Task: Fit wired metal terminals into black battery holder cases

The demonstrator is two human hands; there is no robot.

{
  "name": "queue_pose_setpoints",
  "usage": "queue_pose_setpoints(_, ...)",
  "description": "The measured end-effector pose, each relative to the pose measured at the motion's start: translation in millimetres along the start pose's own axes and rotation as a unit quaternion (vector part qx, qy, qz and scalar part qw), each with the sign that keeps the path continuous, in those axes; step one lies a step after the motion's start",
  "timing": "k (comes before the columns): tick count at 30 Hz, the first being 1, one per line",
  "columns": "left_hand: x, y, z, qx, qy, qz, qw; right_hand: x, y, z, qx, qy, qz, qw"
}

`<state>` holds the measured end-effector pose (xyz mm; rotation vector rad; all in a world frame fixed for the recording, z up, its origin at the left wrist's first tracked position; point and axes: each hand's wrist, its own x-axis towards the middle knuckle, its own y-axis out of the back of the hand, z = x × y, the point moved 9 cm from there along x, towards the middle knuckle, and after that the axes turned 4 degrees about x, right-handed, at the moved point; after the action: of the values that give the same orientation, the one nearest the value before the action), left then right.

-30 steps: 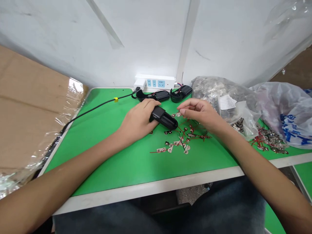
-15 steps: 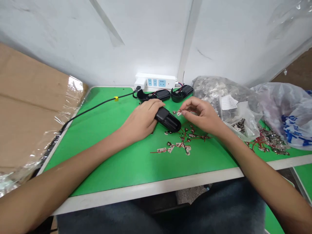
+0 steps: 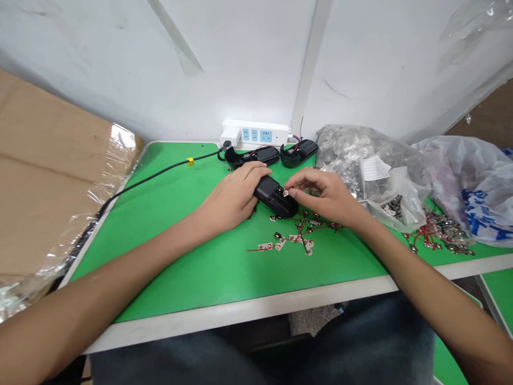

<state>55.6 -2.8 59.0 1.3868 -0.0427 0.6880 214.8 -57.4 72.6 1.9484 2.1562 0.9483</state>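
My left hand (image 3: pixel 237 197) is closed over the upper end of a black plastic housing (image 3: pixel 276 198), which lies tilted on the green table. Between the thumb and fingertips of my right hand (image 3: pixel 323 193) is a small metal contact plate (image 3: pixel 286 193), held over the open recess of the housing; whether it touches the inside I cannot tell. More contact plates (image 3: pixel 265 246), some with red wires (image 3: pixel 253 250), lie scattered in front of the housing. Two similar black housings with wires, a left one (image 3: pixel 260 155) and a right one (image 3: pixel 302 151), rest behind my hands.
A white power strip (image 3: pixel 256 133) with a plugged-in black cable (image 3: pixel 156 174) stands against the wall. To the right are a clear bag of metal parts (image 3: pixel 348 149), a pile of wired contacts (image 3: pixel 444 230) and a whitish plastic bag (image 3: pixel 460 166). Wrapped cardboard (image 3: pixel 52 176) stands left.
My right hand has moved left and slightly down, bringing the contact plate from beside the housing to over its recess. My left hand keeps its hold, almost still.
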Motion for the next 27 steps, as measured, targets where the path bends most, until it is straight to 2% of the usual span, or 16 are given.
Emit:
queue_pose_setpoints(6,1,-2.6,-2,-0.015,0.005,-0.001,1.000,0,1,1,-0.002,0.004,0.005,1.000)
queue_pose_setpoints(14,2,-4.2,-1,-0.019,-0.006,-0.008,1.000,1,6,6,0.080,-0.034,0.041,0.995)
queue_pose_setpoints(27,0,-4.7,1,0.002,0.001,-0.031,1.000,1,17,10,0.121,-0.059,0.091,0.987)
